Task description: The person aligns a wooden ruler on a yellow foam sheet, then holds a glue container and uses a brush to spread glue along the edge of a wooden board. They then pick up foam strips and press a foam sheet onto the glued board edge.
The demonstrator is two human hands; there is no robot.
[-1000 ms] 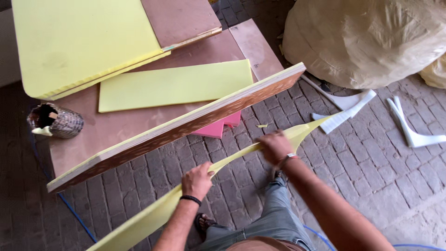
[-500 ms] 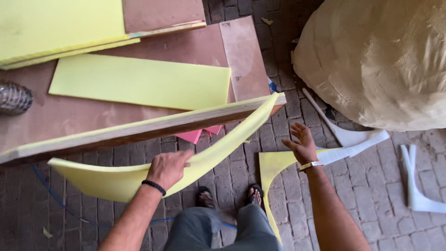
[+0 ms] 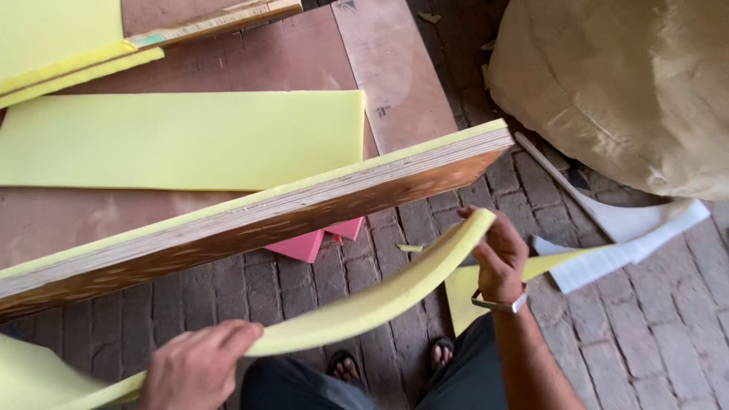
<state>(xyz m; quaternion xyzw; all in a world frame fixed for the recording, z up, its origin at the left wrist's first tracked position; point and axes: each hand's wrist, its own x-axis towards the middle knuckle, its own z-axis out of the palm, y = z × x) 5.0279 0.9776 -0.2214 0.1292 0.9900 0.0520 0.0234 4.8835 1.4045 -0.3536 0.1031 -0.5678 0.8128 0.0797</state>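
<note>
Underfoot, a brick-paved floor, dusty, with my two sandalled feet showing below. Brown plywood sheets lie flat on the bricks; one thick plywood board, yellow foam along its top face, runs slantwise in front of me. One flat yellow foam sheet lies on the brown sheets, and one more foam-topped panel sits at upper left. A pink foam scrap pokes out from under the board. At upper right, one big tan sack; beside it white foam offcuts lie on the bricks.

My left hand is curled over a long yellow foam strip, pinching it near its low end. My right hand grips the strip's upper end, fingers wrapped round it. The strip bows between both hands, just below the board's edge.
</note>
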